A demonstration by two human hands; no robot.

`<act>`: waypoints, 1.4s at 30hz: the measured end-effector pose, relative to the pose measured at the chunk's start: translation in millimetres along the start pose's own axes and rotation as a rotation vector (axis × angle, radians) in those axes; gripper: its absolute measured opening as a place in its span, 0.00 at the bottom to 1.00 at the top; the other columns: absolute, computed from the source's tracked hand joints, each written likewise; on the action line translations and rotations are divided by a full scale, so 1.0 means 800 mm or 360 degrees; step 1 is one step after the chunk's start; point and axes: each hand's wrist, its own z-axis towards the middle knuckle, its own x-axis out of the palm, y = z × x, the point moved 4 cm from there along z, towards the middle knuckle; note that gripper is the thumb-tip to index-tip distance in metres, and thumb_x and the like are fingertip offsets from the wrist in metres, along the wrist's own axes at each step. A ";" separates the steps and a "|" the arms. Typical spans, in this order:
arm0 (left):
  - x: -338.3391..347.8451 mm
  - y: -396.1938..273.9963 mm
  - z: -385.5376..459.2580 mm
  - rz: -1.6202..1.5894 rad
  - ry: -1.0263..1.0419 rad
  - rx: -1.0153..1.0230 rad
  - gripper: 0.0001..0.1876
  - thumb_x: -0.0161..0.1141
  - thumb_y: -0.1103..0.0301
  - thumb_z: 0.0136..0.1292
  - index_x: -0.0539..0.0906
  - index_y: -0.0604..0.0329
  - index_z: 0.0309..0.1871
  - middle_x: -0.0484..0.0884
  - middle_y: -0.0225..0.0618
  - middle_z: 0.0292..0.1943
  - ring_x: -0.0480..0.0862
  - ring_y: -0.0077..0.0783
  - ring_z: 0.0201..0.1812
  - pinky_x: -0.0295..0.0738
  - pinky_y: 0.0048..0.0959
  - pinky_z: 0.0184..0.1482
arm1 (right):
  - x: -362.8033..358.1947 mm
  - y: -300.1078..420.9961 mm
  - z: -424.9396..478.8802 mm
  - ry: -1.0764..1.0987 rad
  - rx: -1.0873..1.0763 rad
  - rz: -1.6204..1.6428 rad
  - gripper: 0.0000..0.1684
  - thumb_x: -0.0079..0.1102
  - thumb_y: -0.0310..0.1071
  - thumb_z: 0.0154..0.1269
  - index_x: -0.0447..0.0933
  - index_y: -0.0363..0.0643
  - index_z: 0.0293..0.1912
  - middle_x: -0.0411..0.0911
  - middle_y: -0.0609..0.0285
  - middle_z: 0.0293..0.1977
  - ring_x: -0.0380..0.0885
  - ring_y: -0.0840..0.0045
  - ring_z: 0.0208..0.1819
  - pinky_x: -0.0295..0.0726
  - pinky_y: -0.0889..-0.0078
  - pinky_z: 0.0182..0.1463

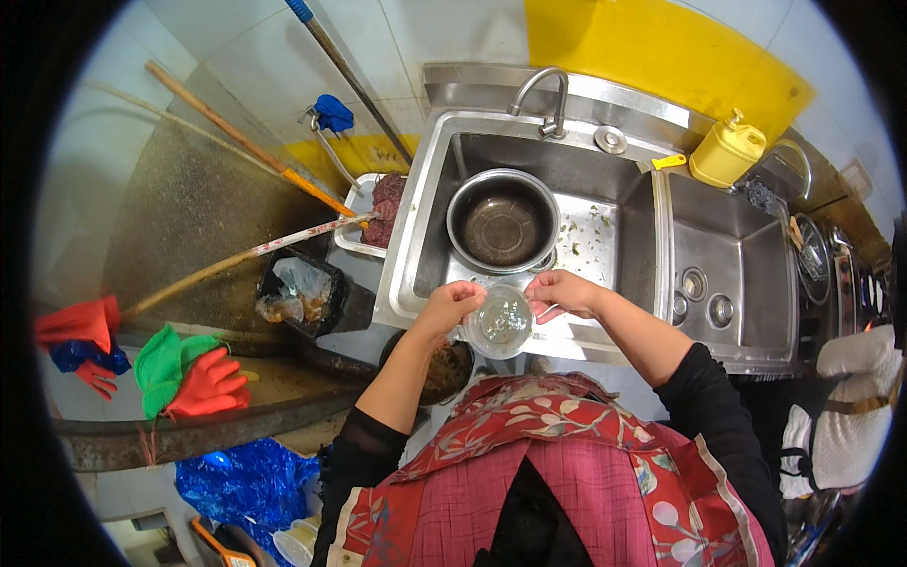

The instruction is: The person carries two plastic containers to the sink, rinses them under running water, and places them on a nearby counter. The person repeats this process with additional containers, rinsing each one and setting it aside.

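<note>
Both of my hands hold a clear round plastic container (500,327) by its rim, over the sink's front edge. My left hand (453,306) pinches its left side and my right hand (562,292) its upper right side. Something pale or wet shows in the container; I cannot tell what. Just beyond stands a round metal basin (503,220) with a dark inside, in the large stainless steel sink (638,262). Green scraps (575,248) lie on the sink floor to its right. A curved faucet (558,99) rises behind the basin.
On the right is a smaller sink (762,283), with a yellow jug (726,150) and a yellow-handled scraper (668,162) behind it. To the left are a black bin (333,312) with plastic bags, a white tray (348,237), long poles (234,268) and red rubber gloves (209,383).
</note>
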 end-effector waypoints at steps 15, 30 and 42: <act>0.036 -0.038 -0.006 0.0494 -0.0166 0.0298 0.05 0.61 0.71 0.52 0.78 0.62 0.30 0.77 0.28 0.29 0.74 0.19 0.31 0.69 0.20 0.37 | -0.001 -0.011 0.013 0.0267 -0.0107 -0.0169 0.04 0.54 0.26 0.57 0.70 0.37 0.33 0.75 0.58 0.26 0.81 0.72 0.26 0.83 0.72 0.29; 0.185 -0.111 0.001 0.1643 -0.0244 0.1756 0.07 0.62 0.74 0.44 0.76 0.56 0.28 0.72 0.35 0.36 0.70 0.37 0.42 0.60 0.37 0.46 | -0.187 0.001 -0.064 -0.0885 -0.0078 -0.0576 0.05 0.54 0.25 0.53 0.72 0.31 0.27 0.77 0.49 0.26 0.81 0.70 0.25 0.82 0.70 0.28; 0.115 -0.049 -0.018 0.1645 -0.0594 0.1393 0.07 0.63 0.73 0.43 0.78 0.54 0.28 0.70 0.33 0.31 0.70 0.37 0.39 0.61 0.35 0.40 | -0.150 0.044 0.019 -0.0763 0.0121 -0.3228 0.12 0.50 0.34 0.58 0.81 0.46 0.37 0.79 0.58 0.40 0.78 0.70 0.44 0.77 0.70 0.42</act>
